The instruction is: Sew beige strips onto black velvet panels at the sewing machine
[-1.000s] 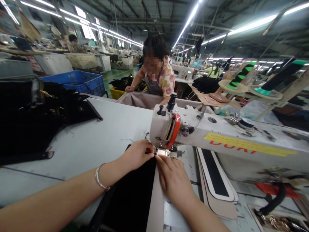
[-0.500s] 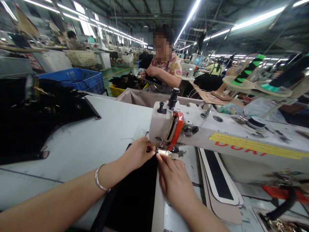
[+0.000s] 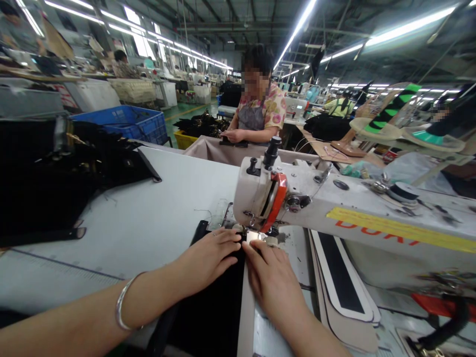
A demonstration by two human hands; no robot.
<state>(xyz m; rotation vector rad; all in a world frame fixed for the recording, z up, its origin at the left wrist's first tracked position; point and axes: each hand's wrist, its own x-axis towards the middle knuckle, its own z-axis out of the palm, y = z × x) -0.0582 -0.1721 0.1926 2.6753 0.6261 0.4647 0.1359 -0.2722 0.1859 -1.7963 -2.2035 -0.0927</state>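
Under the needle of a white sewing machine (image 3: pixel 256 193) lies a long black fabric piece (image 3: pixel 211 312) with a pale strip (image 3: pixel 244 317) along its right side. My left hand (image 3: pixel 208 255) rests on the black fabric just left of the presser foot, fingers stretched out and thumb apart. My right hand (image 3: pixel 273 272) lies on the pale strip and the machine bed, its extended fingertips close to the foot. Both hands press from above. The needle tip is hidden behind the fingers and machine head.
Black pieces (image 3: pixel 44 188) are heaped on the table's left. Pale panels with black centres (image 3: pixel 345 282) lie under the machine arm. Behind stand a blue crate (image 3: pixel 126 124) and a beige fabric-lined bin (image 3: pixel 211 148). A co-worker (image 3: pixel 260 109) handles a dark piece opposite. Thread cones (image 3: pixel 394 109) stand right.
My left hand has opened from a pinch at the fabric edge beside the needle and now lies flatter, slightly lower. My right hand is nearly unmoved. The co-worker's hands have lowered.
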